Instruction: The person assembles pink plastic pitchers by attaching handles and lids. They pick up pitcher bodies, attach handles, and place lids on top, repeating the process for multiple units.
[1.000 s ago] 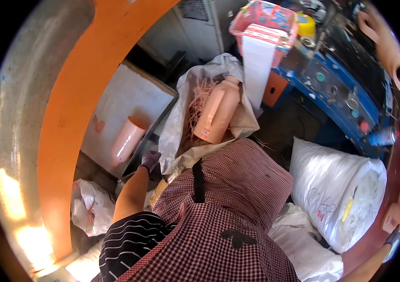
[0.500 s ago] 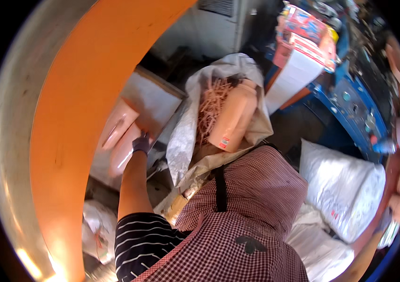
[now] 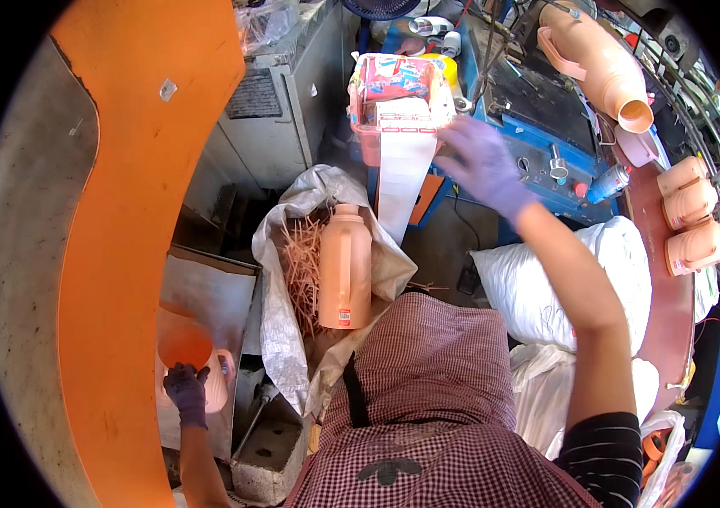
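My left hand (image 3: 187, 393), in a dark purple glove, has its fingers closed on the edge of a peach plastic jug shell (image 3: 175, 328) whose round open end faces me. Beside and under that hand lies another peach piece with a handle (image 3: 223, 369), on a metal tray (image 3: 216, 288). My right hand (image 3: 487, 165), in a lavender glove, reaches out with its fingers stretched, slightly smeared. Its fingertips are at the edge of a white label strip (image 3: 402, 182), which hangs from a pink basket (image 3: 366, 140). Whether they touch the strip I cannot tell.
A peach jug body (image 3: 345, 271) lies on thin peach scraps in a white woven sack (image 3: 292, 372). An orange panel (image 3: 135, 254) curves along the left. A blue machine (image 3: 537, 157) carries a large peach jug (image 3: 601, 63). Several peach jugs (image 3: 692, 203) stand on the right-hand ledge.
The view has swung to the right. My right hand has risen from the lower right edge to the label strip. My left hand stays at the peach shells, one of which now shows its open end.
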Demonstrator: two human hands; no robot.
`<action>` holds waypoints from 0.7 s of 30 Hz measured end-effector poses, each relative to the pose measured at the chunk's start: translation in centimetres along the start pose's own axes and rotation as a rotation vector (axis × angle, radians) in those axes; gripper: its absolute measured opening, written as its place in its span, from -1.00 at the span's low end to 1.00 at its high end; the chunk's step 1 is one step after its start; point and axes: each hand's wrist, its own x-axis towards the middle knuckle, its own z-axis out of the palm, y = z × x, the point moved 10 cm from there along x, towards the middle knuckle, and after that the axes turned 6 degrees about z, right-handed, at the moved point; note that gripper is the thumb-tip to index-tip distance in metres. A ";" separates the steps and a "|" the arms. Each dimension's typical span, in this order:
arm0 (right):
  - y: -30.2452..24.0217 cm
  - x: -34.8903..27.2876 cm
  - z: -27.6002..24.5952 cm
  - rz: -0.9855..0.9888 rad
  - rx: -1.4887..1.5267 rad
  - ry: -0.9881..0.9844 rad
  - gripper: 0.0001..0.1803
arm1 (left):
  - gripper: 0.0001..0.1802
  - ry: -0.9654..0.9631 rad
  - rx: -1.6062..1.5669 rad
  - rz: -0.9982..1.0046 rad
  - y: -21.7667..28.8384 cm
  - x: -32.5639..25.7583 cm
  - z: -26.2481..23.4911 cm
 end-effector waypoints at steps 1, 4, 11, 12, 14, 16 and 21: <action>-0.7 1.3 2.3 -0.053 -0.056 0.055 -0.59 | -0.58 0.055 -0.043 0.018 2.8 1.1 -5.3; -1.1 4.2 7.9 -0.032 -0.155 -0.009 -0.69 | -0.65 0.194 -0.105 0.221 11.6 2.0 -18.3; -1.5 2.0 4.0 -0.035 -0.004 0.006 -0.81 | -0.61 0.099 -0.687 0.811 24.4 8.5 -33.0; -1.9 1.7 4.1 -0.129 -0.003 0.002 -0.78 | -0.58 0.066 -0.822 0.878 25.9 10.3 -33.0; -2.5 1.5 4.7 -0.187 0.000 0.037 -0.77 | -0.62 -0.373 -1.258 0.717 30.5 14.3 -29.3; -2.3 1.9 6.6 -0.104 0.086 -0.031 -0.70 | -0.33 -0.402 -1.617 0.731 35.9 15.0 -25.8; 0.1 4.0 8.6 0.145 0.107 -0.216 -0.71 | 0.05 -0.066 -0.696 1.023 42.7 7.9 -20.6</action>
